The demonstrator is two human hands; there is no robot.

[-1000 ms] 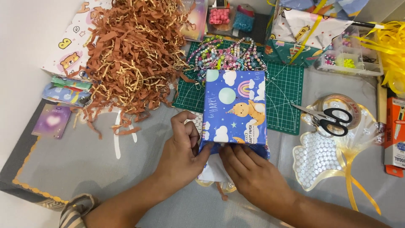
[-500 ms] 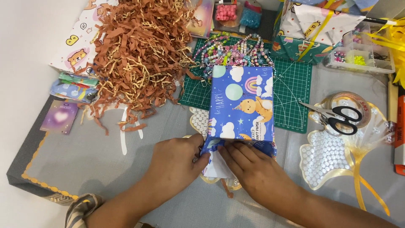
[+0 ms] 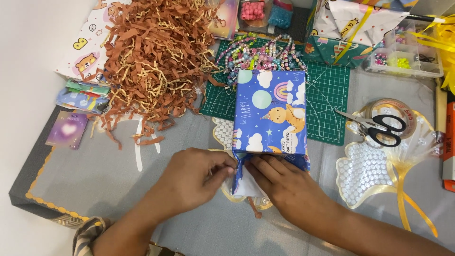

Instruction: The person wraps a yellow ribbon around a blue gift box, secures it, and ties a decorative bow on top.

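A box wrapped in blue cartoon-print paper (image 3: 270, 111) lies in the middle of the grey table, its far half on a green cutting mat (image 3: 327, 90). My left hand (image 3: 194, 180) pinches the loose paper flap (image 3: 244, 182) at the box's near end. On the same flap, just below the box's near edge, my right hand (image 3: 279, 182) presses its fingers. The white underside of the paper shows between both hands.
A heap of brown shredded paper (image 3: 151, 57) lies at the back left. Bead strings (image 3: 258, 50) sit behind the box. Scissors (image 3: 379, 128) rest on a tape roll at the right, next to a pearl-studded fan shape (image 3: 367, 173). Another wrapped gift (image 3: 350, 33) stands at the back right.
Both hands have stayed at the near end of the box, shifting slightly on the flap. The view has drifted a little; the box has not visibly moved.
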